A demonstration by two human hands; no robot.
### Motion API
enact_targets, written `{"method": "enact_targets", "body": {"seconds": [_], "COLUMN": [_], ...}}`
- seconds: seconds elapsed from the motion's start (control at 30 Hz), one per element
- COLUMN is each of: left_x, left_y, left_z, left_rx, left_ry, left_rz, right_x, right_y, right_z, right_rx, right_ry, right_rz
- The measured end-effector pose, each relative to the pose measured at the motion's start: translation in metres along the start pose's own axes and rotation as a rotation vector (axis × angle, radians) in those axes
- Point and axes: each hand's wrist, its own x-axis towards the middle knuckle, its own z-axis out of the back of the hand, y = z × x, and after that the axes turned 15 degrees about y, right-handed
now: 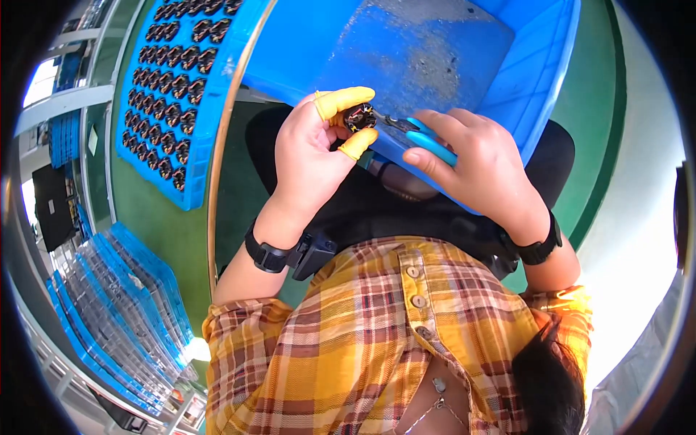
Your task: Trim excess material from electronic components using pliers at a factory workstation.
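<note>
My left hand point(319, 141) pinches a small round dark part point(359, 117) with reddish and yellow bits, which looks like a wound motor stator. Yellow rubber covers sit on its thumb and index finger. My right hand point(471, 148) is wrapped round a pair of cutting pliers point(433, 145) with light blue handles. Their dark jaws reach left to the part's right side; whether they touch it I cannot tell. Both hands are over the near edge of a large blue bin point(540, 80), whose bottom is strewn with greyish bits.
To the left, a blue tray point(194, 196) holds rows of similar dark parts on a green tabletop point(163, 217) with a brown edge. Stacked blue and clear trays point(119, 312) stand at the lower left. A white wall point(638, 217) rises on the right.
</note>
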Motion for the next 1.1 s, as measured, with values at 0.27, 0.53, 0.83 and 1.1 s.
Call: {"method": "enact_targets", "body": {"seconds": [0.27,0.53,0.83,1.1], "left_x": [-0.001,-0.001,0.003,0.008], "left_y": [0.002,-0.001,-0.006,0.008], "left_z": [-0.004,-0.002,-0.005,-0.006], "left_rx": [0.430,0.519,0.856,0.614], "left_ry": [0.005,0.012,0.111,0.077], "left_rz": [-0.053,-0.052,-0.085,0.056], "right_x": [-0.007,-0.005,-0.003,0.005], "right_y": [-0.002,-0.002,0.001,-0.017], "right_z": [-0.003,-0.001,-0.001,-0.015], "right_rx": [-0.113,-0.169,-0.343,-0.219], "right_ry": [-0.015,-0.030,0.004,0.033], "right_rz": [-0.027,-0.014,-0.035,-0.031]}}
